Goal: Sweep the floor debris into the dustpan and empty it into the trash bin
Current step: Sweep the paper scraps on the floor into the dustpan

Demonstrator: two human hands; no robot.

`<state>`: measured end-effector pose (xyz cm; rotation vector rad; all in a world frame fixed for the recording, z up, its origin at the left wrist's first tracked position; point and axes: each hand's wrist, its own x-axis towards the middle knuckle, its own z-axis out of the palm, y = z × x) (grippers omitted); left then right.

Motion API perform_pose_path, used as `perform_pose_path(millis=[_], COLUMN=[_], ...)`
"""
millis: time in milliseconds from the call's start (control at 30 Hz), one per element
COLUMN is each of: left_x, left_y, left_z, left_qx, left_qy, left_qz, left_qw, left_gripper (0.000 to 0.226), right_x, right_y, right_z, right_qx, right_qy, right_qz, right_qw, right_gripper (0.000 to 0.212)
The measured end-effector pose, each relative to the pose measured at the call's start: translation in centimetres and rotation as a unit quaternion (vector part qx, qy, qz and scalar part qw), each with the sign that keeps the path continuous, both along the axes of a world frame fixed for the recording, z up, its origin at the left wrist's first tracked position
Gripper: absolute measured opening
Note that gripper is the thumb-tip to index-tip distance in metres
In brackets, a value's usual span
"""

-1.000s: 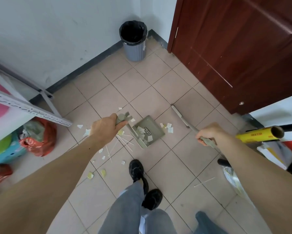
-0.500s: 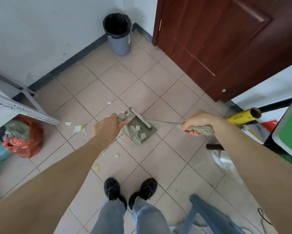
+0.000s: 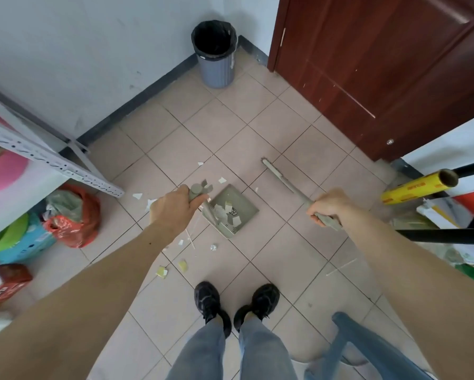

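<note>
My left hand [image 3: 175,208] grips the handle of a grey-green dustpan [image 3: 245,205] that rests on the tiled floor with several paper scraps in its tray. My right hand [image 3: 327,205] grips the handle of a matching broom [image 3: 281,178], whose head lies on the floor up and to the right of the dustpan, apart from it. Paper scraps and thin sticks [image 3: 185,266] are scattered on the tiles left of and below the dustpan. A grey trash bin [image 3: 216,68] with a black liner stands in the far corner.
A dark red door [image 3: 381,72] closes the right side. A metal shelf [image 3: 52,159] with bags and boxes under it [image 3: 71,215] stands left. A yellow roll [image 3: 419,185], black bars and clutter fill the right edge. My shoes [image 3: 237,304] are below the dustpan; a blue stool [image 3: 367,344] is lower right.
The broom head has swung off the dustpan, out to the upper right, and my right hand moved right with it. The dustpan and my left hand stayed put.
</note>
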<state>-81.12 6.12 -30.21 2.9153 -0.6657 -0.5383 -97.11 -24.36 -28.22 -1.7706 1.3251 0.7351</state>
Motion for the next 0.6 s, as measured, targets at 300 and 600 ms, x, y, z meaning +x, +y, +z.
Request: perform_pose_path(millis=[300,600], left_x=[0.3,0.8], left_y=[2.1,3.6], left_z=[-1.1,-0.5], left_qx=[0.043,-0.029], left_qy=[-0.023,0.013], left_qz=[-0.007,0.109], left_qw=[0.999,0.993], left_gripper=[0.06,0.058], right_x=[0.8,3.3], right_y=[5.6,6.9], right_z=[0.4,5.1], right_qx=[0.087,0.099], right_qy=[0.015,-0.003], right_qz=[0.035,0.039], right_qw=[0.996,0.994], right_gripper=[0.032,0.03])
